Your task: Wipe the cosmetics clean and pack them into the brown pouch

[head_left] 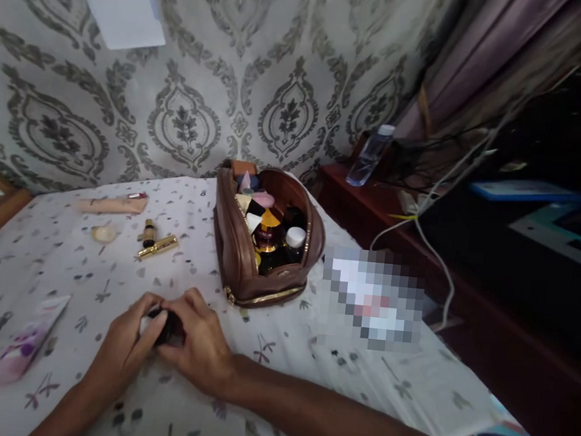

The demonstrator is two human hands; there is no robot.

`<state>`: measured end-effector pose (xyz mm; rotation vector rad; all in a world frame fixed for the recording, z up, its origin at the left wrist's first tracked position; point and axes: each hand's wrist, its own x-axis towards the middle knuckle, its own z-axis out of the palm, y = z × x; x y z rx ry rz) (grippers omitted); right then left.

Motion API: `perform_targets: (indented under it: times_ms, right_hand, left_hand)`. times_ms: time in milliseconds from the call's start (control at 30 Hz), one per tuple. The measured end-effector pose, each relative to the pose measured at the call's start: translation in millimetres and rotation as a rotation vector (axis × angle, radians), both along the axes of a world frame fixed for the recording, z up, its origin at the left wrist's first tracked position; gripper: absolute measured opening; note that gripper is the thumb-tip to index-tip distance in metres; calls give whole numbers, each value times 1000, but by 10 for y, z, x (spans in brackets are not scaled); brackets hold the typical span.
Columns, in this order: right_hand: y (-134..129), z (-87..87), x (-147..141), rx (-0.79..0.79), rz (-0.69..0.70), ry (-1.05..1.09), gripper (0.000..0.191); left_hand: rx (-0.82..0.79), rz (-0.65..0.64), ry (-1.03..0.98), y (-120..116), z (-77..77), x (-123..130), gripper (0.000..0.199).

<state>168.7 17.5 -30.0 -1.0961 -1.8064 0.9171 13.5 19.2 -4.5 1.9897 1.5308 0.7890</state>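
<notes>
Both my hands meet around a small black-and-white container (169,328), held low over the patterned bed sheet. My left hand (128,336) grips its pale side, with the thumb across the front. On the dark side, the fingers of my right hand (201,340) are closed round it. Its exact kind is mostly hidden by my fingers. Just beyond my right hand stands a brown toiletry bag (227,239), unzipped, with an amber jar (269,226), a white-capped item (295,237) and several other cosmetics inside.
A pink-and-white squeeze tube (29,343) lies left of my hands. Farther back are a gold tube (158,247), a small dark bottle (149,233), a round yellowish item (104,233) and a peach tube (111,204). A water bottle (369,158) stands on the reddish ledge, near cables.
</notes>
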Motion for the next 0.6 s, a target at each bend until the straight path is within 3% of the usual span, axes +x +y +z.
perform_targets:
  times_ms: [233, 467, 600]
  right_hand:
    - [-28, -69, 24, 82, 222, -64, 48]
    - [-91, -232, 7, 235, 237, 36, 54]
    - [-48, -334, -67, 297, 145, -3, 57]
  left_hand:
    - [-232, 60, -182, 68, 44, -22, 54]
    - [-297, 317, -160, 82, -115, -197, 51]
    - [-346, 183, -154, 151, -155, -208, 60]
